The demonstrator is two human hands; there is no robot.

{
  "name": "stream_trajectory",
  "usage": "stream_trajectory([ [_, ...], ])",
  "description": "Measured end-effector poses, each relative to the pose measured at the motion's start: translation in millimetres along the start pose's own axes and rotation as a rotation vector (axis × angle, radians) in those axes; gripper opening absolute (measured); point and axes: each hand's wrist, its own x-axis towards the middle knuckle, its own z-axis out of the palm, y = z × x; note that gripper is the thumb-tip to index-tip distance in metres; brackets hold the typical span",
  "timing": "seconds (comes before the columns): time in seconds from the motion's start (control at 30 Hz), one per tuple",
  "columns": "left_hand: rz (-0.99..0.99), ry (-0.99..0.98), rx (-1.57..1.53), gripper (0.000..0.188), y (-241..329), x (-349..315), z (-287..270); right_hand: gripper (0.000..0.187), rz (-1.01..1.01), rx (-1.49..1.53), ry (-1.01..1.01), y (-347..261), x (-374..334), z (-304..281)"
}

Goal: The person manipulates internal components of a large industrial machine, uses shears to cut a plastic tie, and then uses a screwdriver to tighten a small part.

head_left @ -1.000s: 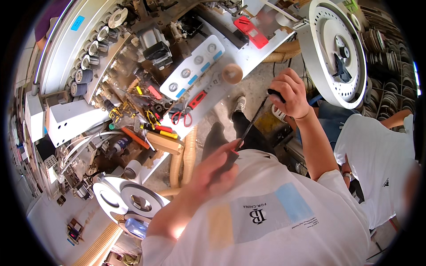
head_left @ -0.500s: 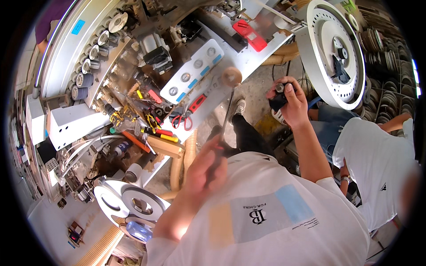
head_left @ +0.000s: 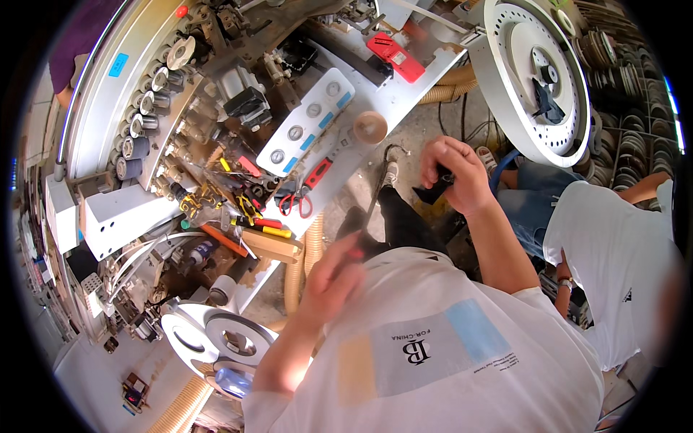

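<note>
Held low in front of my shirt, my left hand (head_left: pixel 332 278) is blurred, its fingers closed round the near end of a long thin metal rod (head_left: pixel 374 198). A spot of red shows at the fingers. The rod points away from me and ends in a small bent tip. Farther out on the right, my right hand (head_left: pixel 458 173) grips a small black piece (head_left: pixel 433 189), which juts from the fingers toward the left. Most of that piece is hidden by the hand, so its kind cannot be told. Rod tip and black piece are apart.
Left of my hands, the workbench carries red-handled scissors (head_left: pixel 294 204), a white gauge panel (head_left: pixel 303 121), a brown round disc (head_left: pixel 370 128) and a red case (head_left: pixel 395 58). A large white wheel (head_left: pixel 498 94) stands at far right. Another person's white shirt (head_left: pixel 599 252) is close at right.
My right hand has moved left and turned, so the black piece points left and its round metal part is hidden. My left hand has shifted slightly left and nearer to me with the rod.
</note>
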Motion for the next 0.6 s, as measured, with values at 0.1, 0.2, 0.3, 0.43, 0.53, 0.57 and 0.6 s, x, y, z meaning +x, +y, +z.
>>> stream_trajectory([
  [0.1, 0.063, 0.032, 0.186, 0.049, -6, 0, 0, 0.029, 0.058, -0.234, 0.061, -14, -3, 18],
  [0.2, 0.09, 0.057, 0.35, 0.048, -4, 1, 4, 0.029, 0.096, -0.273, 0.03, -17, -3, 22],
  [0.3, 0.124, 0.114, 0.464, 0.047, -7, 1, 11, 0.027, 0.119, -0.371, 0.135, -11, -3, 30],
  [0.43, 0.197, 0.288, 0.469, 0.04, -35, 1, 19, 0.027, 0.135, -0.032, 0.131, 10, -5, 29],
  [0.53, -0.09, 0.733, -0.388, 0.032, 10, 20, 36, 0.029, 0.175, 0.25, 0.104, 32, -12, 11],
  [0.57, 0.04, 0.796, -0.324, 0.034, 7, 25, 25, 0.03, 0.23, 0.329, 0.143, 42, -18, 3],
  [0.6, 0.114, 0.736, -0.201, 0.033, 3, 25, 20, 0.031, 0.284, 0.407, 0.179, 42, -18, 3],
])
